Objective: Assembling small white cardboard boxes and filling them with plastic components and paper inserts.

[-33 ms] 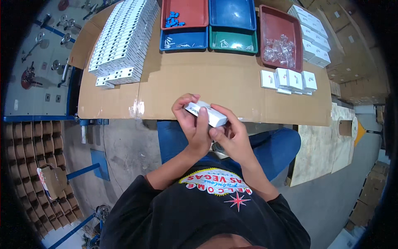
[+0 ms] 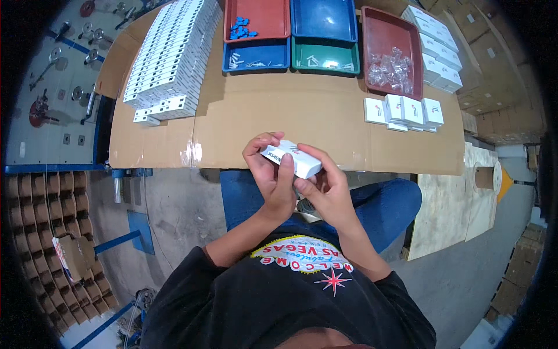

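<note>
A small white cardboard box (image 2: pixel 297 160) is held between both hands over the table's front edge. My left hand (image 2: pixel 272 174) grips its left end, fingers bent round the far corner and the thumb lying on the near side. At the right end, my right hand (image 2: pixel 326 186) is closed round the box, with its index finger along the far edge and its thumb below. Dark print shows on the near side and small marks on the top face. What lies inside the box cannot be seen.
Stacked white boxes (image 2: pixel 168 64) stand at the left of the cardboard-covered table (image 2: pixel 261 110). Shallow trays (image 2: pixel 256 71) at the back hold blue parts and small pale pieces. A red tray (image 2: pixel 392 93) holds clear plastic bags. Several white boxes (image 2: pixel 412 110) sit at the right.
The box has turned slightly in my hands, so more of its printed top and near side shows. Both hands have shifted very little and keep their hold.
</note>
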A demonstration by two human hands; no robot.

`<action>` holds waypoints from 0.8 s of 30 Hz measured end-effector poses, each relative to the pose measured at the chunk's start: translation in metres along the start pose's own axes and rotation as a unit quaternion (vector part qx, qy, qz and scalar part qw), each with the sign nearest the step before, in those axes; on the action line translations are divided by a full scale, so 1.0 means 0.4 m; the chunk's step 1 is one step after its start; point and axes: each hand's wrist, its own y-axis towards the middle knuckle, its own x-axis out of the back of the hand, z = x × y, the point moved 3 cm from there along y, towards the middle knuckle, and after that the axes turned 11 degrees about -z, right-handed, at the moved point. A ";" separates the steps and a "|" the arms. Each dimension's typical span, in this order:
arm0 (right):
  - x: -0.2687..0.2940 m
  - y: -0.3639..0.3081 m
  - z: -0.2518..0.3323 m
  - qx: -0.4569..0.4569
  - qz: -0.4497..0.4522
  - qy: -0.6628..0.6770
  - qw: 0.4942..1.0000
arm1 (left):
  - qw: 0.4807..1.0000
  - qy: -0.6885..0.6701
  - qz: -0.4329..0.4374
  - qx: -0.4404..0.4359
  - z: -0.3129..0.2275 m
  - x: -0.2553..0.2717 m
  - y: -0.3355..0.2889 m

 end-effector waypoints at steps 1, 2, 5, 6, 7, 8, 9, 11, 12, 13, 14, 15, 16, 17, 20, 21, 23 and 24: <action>0.011 0.007 0.007 0.037 -0.005 0.003 0.999 | 0.996 -0.059 0.015 0.070 0.004 0.001 0.005; 0.021 0.013 0.018 0.073 -0.009 0.006 0.997 | 0.983 -0.117 0.030 0.140 0.007 0.003 0.014; 0.055 0.020 0.074 0.135 0.003 -0.049 0.990 | 0.949 -0.150 0.064 0.270 0.013 0.021 0.071; 0.065 0.024 0.085 0.173 0.024 -0.087 0.981 | 0.936 -0.125 0.082 0.318 0.021 0.021 0.086; 0.073 0.032 0.087 0.180 0.059 -0.096 0.977 | 0.920 -0.053 0.124 0.368 0.021 0.024 0.105; 0.090 0.042 0.090 0.179 0.057 -0.095 0.978 | 0.919 -0.052 0.125 0.370 0.022 0.024 0.115; 0.098 0.048 0.093 0.205 0.091 -0.149 0.963 | 0.862 -0.068 0.164 0.475 0.033 0.018 0.106; 0.089 0.045 0.104 0.233 0.128 -0.199 0.943 | 0.727 -0.133 0.255 0.623 0.043 0.014 0.076; 0.080 0.039 0.115 0.187 0.126 -0.144 0.964 | 0.728 -0.132 0.255 0.622 0.035 0.017 0.066; 0.076 0.038 0.122 0.141 0.120 -0.090 0.979 | 0.707 -0.140 0.263 0.641 0.014 0.008 0.051; 0.078 0.039 0.123 0.144 0.119 -0.090 0.978 | 0.685 -0.148 0.271 0.660 0.000 0.003 0.039; 0.084 0.042 0.125 0.172 0.088 -0.106 0.976 | 0.688 -0.167 0.259 0.657 0.013 0.012 0.037; 0.091 0.043 0.121 0.197 0.056 -0.122 0.971 | 0.687 -0.166 0.262 0.657 0.013 0.009 0.029; 0.094 0.047 0.113 0.198 0.054 -0.122 0.971 | 0.692 -0.207 0.221 0.656 0.015 0.001 0.023; 0.098 0.051 0.087 0.272 0.032 -0.094 0.957 | 0.696 -0.259 0.178 0.646 0.017 0.002 0.012; 0.100 0.049 0.071 0.253 0.013 -0.063 0.965 | 0.720 -0.261 0.170 0.621 0.032 0.013 0.009; 0.091 0.039 0.062 0.234 -0.006 -0.031 0.972 | 0.743 -0.262 0.162 0.595 0.044 0.023 0.002; 0.087 0.032 0.056 0.166 -0.033 0.015 0.985 | 0.813 -0.208 0.179 0.513 0.042 0.025 0.002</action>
